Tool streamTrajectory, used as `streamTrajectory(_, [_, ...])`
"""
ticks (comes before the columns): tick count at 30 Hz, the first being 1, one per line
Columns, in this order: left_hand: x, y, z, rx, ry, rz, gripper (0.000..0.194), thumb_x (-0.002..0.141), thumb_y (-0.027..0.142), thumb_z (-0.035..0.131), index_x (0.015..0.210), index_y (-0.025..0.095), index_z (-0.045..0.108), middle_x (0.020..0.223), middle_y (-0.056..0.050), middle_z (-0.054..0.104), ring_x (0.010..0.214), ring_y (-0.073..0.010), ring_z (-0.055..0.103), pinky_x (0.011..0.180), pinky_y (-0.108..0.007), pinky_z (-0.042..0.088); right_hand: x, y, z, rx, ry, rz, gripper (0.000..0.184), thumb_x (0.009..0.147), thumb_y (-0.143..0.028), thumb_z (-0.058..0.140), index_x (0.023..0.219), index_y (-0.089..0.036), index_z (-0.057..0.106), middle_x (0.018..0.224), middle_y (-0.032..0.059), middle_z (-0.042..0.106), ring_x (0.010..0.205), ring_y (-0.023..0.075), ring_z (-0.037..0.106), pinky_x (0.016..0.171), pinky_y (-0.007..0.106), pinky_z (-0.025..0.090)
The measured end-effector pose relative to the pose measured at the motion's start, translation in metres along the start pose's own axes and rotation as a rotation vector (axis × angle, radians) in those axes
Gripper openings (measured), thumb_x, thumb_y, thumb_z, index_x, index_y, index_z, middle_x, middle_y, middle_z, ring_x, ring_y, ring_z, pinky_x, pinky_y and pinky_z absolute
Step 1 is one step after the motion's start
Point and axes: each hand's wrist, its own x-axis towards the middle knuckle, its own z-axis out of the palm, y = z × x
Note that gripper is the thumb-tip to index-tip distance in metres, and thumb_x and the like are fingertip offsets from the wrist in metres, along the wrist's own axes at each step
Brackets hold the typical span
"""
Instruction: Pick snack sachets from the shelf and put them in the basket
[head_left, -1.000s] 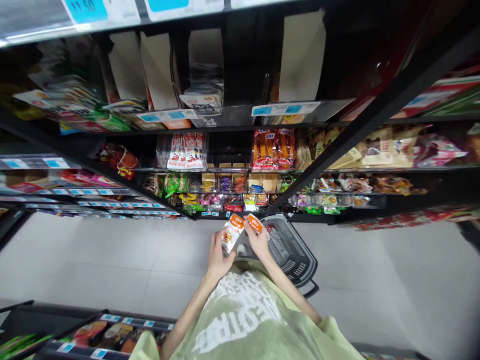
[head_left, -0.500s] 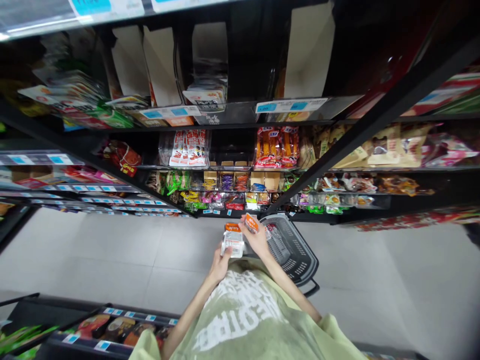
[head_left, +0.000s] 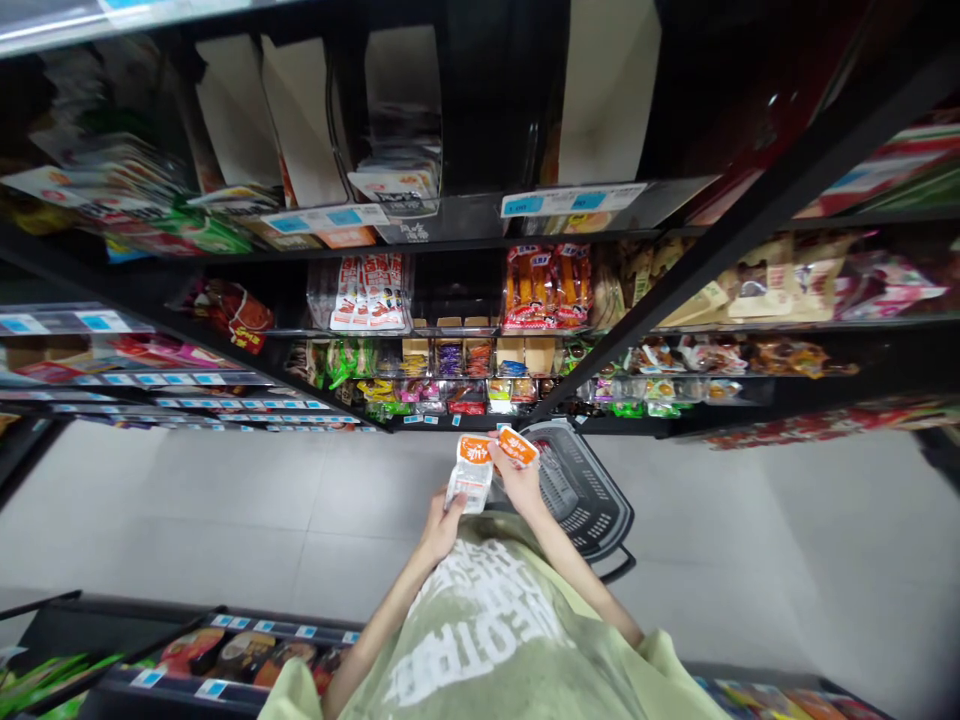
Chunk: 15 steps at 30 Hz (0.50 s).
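My left hand (head_left: 442, 525) pinches the lower end of a small snack packet (head_left: 471, 490) with an orange top and a whitish, printed lower part. Close beside it, my right hand (head_left: 519, 484) grips a second snack packet (head_left: 519, 447), orange with white lettering, its fingers closed over the near edge. The two packets come together at their upper parts; whether they are joined I cannot tell. Just right of my right hand, a dark grey shopping basket (head_left: 611, 520) stands on the floor, with something red and white inside partly hidden behind the hand.
Black store shelves (head_left: 450, 238) with packaged snacks rise in front of me. Red snack bags (head_left: 546, 285) and white-and-red packets (head_left: 369, 290) sit at mid height. Pale tiled floor (head_left: 225, 490) lies around me. A low display (head_left: 247, 650) stands behind me at left.
My right hand has turned its packet so that more of the orange face shows. The left packet is tilted up more, its orange top nearer the right hand. The view has shifted slightly.
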Motion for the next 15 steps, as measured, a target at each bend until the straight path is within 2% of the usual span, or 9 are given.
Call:
streamTrajectory(7, [-0.0022,0.0032,0.0028,0.031,0.007,-0.067,0.049,0.086,0.053,0.055,0.101,0.011,0.075,0.096,-0.009,0.077,0.092,-0.026,0.068,0.085,-0.032,0.051,-0.004,0.0019,-0.0021,-0.026,0.013,-0.031,0.031,0.079,-0.043,0.074,0.1,-0.02,0.073,0.083,0.0035,0.075,0.071,0.0195,0.069,0.069,0.032,0.058])
streamTrajectory(15, [-0.0067,-0.0031,0.0037,0.014,0.019,-0.119,0.052,0.082,0.057,0.058,0.096,0.011,0.076,0.091,-0.01,0.077,0.095,-0.0289,0.068,0.087,-0.035,0.051,-0.0048,-0.0049,-0.0021,-0.037,-0.037,-0.038,0.027,0.079,-0.043,0.072,0.094,-0.02,0.072,0.079,0.002,0.074,0.066,0.0183,0.067,0.068,0.031,0.057])
